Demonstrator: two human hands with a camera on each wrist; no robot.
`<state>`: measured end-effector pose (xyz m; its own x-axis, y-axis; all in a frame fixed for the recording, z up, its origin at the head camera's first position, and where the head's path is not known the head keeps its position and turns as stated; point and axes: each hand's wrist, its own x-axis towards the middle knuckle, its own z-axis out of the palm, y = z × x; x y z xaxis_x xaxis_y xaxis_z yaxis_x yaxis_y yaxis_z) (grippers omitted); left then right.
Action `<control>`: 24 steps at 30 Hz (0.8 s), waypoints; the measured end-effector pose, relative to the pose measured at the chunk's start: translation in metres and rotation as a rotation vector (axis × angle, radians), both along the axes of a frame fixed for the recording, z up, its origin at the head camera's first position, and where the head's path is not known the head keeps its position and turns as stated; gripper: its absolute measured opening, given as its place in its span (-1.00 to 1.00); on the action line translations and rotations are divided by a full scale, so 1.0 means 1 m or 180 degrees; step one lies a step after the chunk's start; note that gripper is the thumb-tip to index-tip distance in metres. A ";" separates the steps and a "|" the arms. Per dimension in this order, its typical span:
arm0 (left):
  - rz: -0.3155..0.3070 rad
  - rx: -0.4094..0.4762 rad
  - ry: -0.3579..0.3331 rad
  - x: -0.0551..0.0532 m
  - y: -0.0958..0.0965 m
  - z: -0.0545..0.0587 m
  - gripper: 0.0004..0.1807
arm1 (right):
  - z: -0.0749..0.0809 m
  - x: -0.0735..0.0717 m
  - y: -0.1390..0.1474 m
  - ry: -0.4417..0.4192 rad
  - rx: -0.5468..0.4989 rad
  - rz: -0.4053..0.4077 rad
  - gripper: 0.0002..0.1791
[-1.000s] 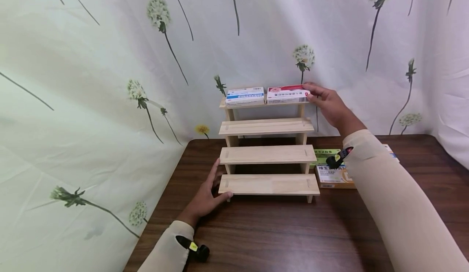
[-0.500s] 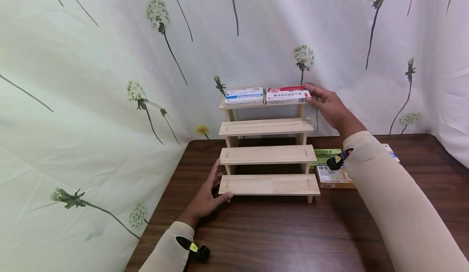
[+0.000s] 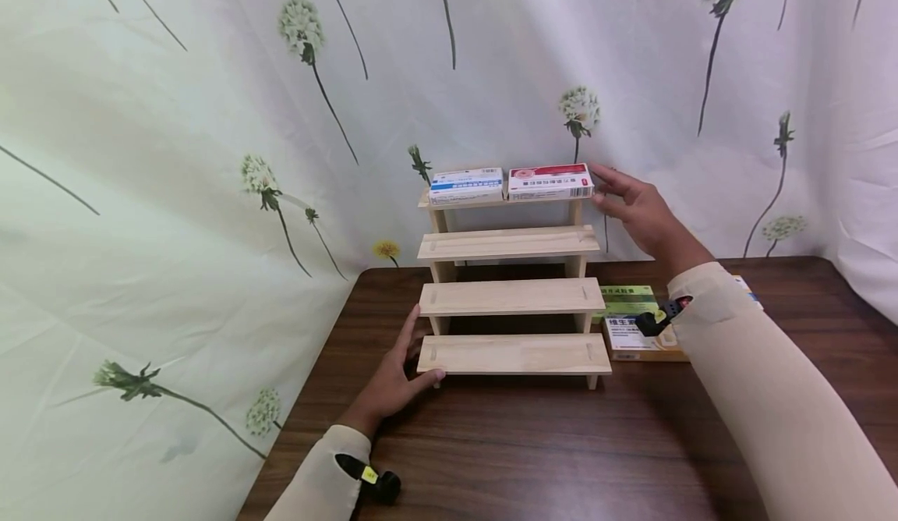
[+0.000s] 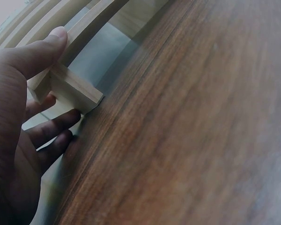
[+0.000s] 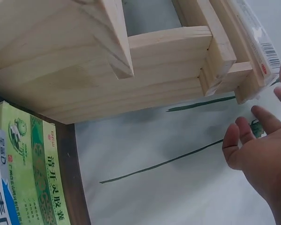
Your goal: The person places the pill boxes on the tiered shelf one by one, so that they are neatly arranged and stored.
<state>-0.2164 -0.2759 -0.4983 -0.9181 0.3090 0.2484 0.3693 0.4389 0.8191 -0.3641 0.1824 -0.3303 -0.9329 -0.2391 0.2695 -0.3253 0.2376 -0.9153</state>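
A light wooden stepped display shelf (image 3: 510,296) stands on the table. My left hand (image 3: 390,381) grips its lower left end, thumb on the bottom step and fingers round the side; in the left wrist view the thumb (image 4: 55,43) lies at the step's edge. On the top step lie two medicine boxes side by side, a blue-and-white one (image 3: 466,186) and a red-and-white one (image 3: 550,182). Just off the right end of the red-and-white box is my right hand (image 3: 640,210), holding nothing. The right wrist view shows its fingers (image 5: 267,119) loosely bent below that box's barcode end.
Right of the shelf on the dark wooden table (image 3: 533,451) lie a green medicine box (image 3: 627,300) and a white-and-orange one (image 3: 631,338), partly hidden by the right wrist camera. Another pale box shows behind the right sleeve. A flower-printed curtain (image 3: 491,53) hangs close behind the shelf.
My right hand has let go of the red-and-white medicine box and drawn back slightly to the right. That box stays on the top step; the left hand keeps its place.
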 end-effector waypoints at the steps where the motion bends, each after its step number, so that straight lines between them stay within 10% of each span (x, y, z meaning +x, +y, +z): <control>1: 0.0006 -0.0009 -0.0007 0.000 0.000 0.000 0.27 | 0.000 0.001 0.001 -0.0015 0.0046 -0.0043 -0.28; 24: 0.0008 -0.0023 0.0020 -0.001 0.000 0.000 0.27 | -0.028 0.020 0.031 -0.0194 0.0661 -0.0220 -0.18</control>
